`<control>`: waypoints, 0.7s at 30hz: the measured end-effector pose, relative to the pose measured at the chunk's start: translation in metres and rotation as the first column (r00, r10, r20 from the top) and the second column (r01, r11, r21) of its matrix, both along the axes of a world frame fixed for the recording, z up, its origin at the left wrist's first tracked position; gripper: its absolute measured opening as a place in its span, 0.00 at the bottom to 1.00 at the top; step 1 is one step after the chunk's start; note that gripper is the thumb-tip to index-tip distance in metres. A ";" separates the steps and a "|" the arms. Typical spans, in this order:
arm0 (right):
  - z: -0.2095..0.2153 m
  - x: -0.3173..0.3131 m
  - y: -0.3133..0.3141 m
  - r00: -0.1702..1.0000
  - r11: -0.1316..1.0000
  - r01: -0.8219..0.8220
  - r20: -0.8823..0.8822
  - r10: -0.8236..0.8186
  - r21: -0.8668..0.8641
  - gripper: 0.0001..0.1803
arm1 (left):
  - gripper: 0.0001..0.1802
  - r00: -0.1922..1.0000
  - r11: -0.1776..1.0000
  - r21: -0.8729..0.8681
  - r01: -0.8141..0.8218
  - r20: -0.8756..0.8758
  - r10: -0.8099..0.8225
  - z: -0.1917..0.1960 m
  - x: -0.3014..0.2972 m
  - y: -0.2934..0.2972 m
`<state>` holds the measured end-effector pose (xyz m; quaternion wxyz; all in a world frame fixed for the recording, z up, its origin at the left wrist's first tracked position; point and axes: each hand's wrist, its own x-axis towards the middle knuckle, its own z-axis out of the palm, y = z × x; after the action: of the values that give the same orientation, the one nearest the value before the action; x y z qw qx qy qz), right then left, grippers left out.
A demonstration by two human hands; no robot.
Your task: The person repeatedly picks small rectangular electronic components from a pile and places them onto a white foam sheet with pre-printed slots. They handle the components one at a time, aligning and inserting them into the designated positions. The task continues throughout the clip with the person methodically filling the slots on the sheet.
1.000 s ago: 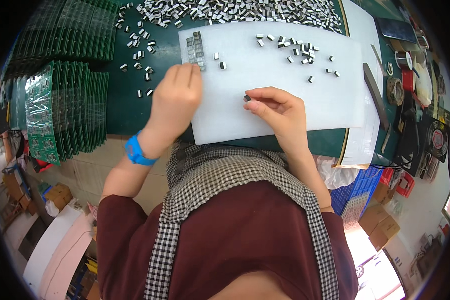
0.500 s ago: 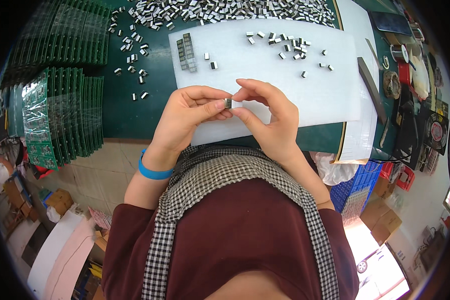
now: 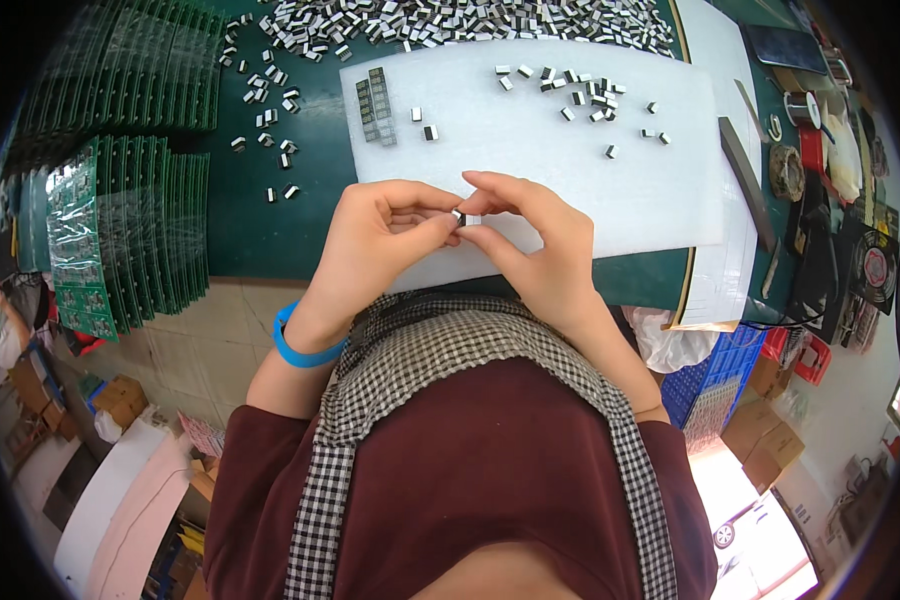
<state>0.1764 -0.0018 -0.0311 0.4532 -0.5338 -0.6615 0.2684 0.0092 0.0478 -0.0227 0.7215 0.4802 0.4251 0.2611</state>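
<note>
We note a small block [image 3: 462, 216], black and white, pinched between both hands above the near edge of the white sheet [image 3: 660, 180] on the desk [image 3: 260, 230]. We judge it light, rigid, easily dropped; best held by its ends. Left hand [image 3: 375, 240] and right hand [image 3: 535, 245] meet fingertip to fingertip, closed on it, wrists drawn toward the body.

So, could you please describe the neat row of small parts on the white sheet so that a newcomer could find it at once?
Start at the white sheet on the green table. At its upper left corner lies the row of small parts, dark blocks packed side by side in two tight columns. Unlike the loose parts scattered farther right, these are lined up and touching.
</note>
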 end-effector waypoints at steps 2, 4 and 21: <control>-0.002 -0.002 0.000 1.000 1.000 0.010 -0.005 -0.010 0.010 0.23 | 0.10 1.000 1.000 0.011 0.004 -0.006 -0.004 -0.001 -0.003 0.000; -0.002 0.000 0.000 0.995 0.997 0.047 -0.082 -0.052 -0.059 0.21 | 0.09 0.998 0.998 0.045 0.039 -0.048 -0.037 0.003 -0.007 0.003; -0.009 0.020 0.003 0.930 0.914 -0.017 -0.342 -0.134 -0.405 0.12 | 0.17 0.676 0.020 0.777 0.630 -0.560 0.479 -0.024 -0.013 0.036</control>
<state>0.1964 0.0009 -0.0399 0.4563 -0.5763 -0.4807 0.4781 -0.0038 0.0841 -0.0463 -0.0592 0.9187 0.3264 0.2145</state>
